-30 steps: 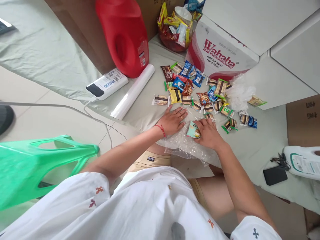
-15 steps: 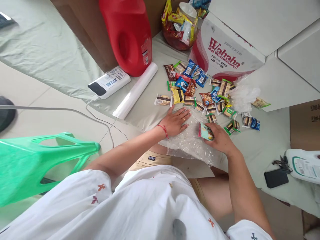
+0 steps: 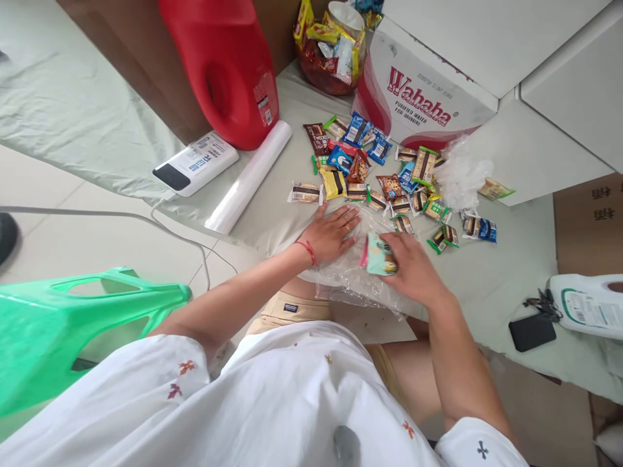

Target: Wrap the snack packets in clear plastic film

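A sheet of clear plastic film [image 3: 341, 282] lies spread at the near edge of the cloth-covered surface. My left hand [image 3: 328, 235] rests flat on its left part, fingers stretched out. Above the film, my right hand [image 3: 413, 266] grips a small mint-green snack packet with a pink edge [image 3: 378, 255] between thumb and fingers. Just beyond both hands lie several wrapped snacks, among them a yellow packet [image 3: 333, 184], a striped biscuit packet [image 3: 305, 192] and a brown packet [image 3: 390, 187]. The right hand's fingertips are partly hidden behind the packet.
A white roll of film [image 3: 248, 178] lies left, beside a white device with a cable [image 3: 195, 163] and a red jug [image 3: 228, 71]. Behind stand a snack bowl [image 3: 324, 78] and a Wahaha carton [image 3: 413, 94]. Crumpled plastic [image 3: 462, 172], a black phone-like object [image 3: 532, 333] and a white bottle [image 3: 584, 305] are right.
My right hand has moved left with the mint-green packet, nearer to my left hand. My left hand stays flat on the film. The whole view has shifted slightly.
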`<state>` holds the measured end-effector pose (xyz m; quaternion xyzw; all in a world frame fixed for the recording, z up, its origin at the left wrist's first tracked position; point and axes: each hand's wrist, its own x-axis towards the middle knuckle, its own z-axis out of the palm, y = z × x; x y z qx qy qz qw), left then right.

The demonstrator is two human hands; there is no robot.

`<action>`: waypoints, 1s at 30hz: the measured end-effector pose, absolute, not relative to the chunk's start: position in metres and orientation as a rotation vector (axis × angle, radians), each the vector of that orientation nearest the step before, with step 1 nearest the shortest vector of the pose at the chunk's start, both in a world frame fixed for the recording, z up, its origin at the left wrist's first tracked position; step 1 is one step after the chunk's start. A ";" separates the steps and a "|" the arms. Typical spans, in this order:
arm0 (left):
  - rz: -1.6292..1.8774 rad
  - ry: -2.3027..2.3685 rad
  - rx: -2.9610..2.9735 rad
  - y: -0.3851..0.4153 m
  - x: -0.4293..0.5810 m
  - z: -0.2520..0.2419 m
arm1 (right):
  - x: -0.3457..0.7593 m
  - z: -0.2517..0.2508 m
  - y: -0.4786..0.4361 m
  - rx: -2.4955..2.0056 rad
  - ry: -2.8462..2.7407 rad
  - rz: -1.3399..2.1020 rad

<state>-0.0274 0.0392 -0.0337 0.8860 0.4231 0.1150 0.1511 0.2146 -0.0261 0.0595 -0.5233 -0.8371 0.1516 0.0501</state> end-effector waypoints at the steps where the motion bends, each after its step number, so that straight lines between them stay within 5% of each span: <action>1: 0.335 1.214 2.544 0.039 -0.027 -0.033 | 0.207 0.051 -0.026 -1.621 -2.609 0.463; 8: 0.400 1.191 2.492 0.042 -0.033 -0.027 | 0.228 0.039 -0.008 -1.540 -2.534 0.544; 19: 0.904 1.228 2.445 0.044 -0.038 -0.021 | 0.222 0.031 0.057 -1.640 -2.646 0.194; 30: 0.480 0.866 2.833 0.057 -0.028 0.013 | 0.247 0.038 -0.020 -1.453 -2.640 -0.232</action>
